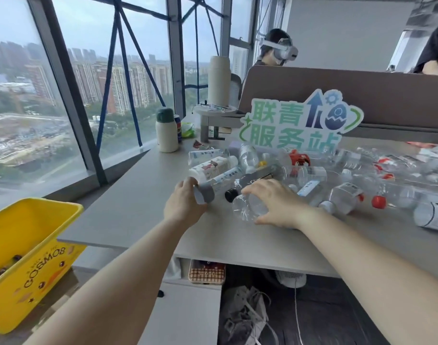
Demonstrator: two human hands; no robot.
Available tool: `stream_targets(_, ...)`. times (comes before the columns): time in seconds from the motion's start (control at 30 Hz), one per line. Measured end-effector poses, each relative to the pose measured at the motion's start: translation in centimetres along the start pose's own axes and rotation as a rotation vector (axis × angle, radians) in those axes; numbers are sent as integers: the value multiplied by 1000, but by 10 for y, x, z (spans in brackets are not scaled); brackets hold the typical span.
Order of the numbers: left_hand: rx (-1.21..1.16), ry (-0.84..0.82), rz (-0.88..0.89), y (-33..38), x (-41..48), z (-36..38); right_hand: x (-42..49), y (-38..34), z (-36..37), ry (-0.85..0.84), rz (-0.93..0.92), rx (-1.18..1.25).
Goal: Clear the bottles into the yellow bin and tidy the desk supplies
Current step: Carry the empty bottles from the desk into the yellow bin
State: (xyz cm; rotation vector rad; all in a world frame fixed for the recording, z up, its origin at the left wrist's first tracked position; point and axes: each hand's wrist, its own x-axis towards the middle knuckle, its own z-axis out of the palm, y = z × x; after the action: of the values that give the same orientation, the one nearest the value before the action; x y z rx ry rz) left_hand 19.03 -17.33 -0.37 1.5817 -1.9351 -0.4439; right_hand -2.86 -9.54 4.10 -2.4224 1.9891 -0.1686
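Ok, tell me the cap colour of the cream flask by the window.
Dark green cap, seen in the head view.

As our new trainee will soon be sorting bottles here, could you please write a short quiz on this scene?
1. Where is the bin? A: on the desk. B: left of the desk, lower than its top. C: right of the desk.
2. True or false: the left hand is empty.
3. What does the right hand hold?

Key: 1 B. 2 False: it grips a grey-banded bottle. 3 A clear bottle.
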Motion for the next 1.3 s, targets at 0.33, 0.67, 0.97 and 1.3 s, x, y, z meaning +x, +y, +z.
stream_targets(0.33, -221, 291, 89, -29, -93, -123, -24, -106, -47, 526, -157, 315)
stream_targets(0.67, -152, 644, -5, -156, -193, -264, 33, -300, -31, 592, -387, 990)
stream_targets(0.97, -40, 794, -253, -323, -185, -345, 172, -472, 40, 288, -556, 1197)
stream_targets(1.3, 159, 757, -326, -442, -72, -380, 322, -586, 82, 436, -469, 1206)
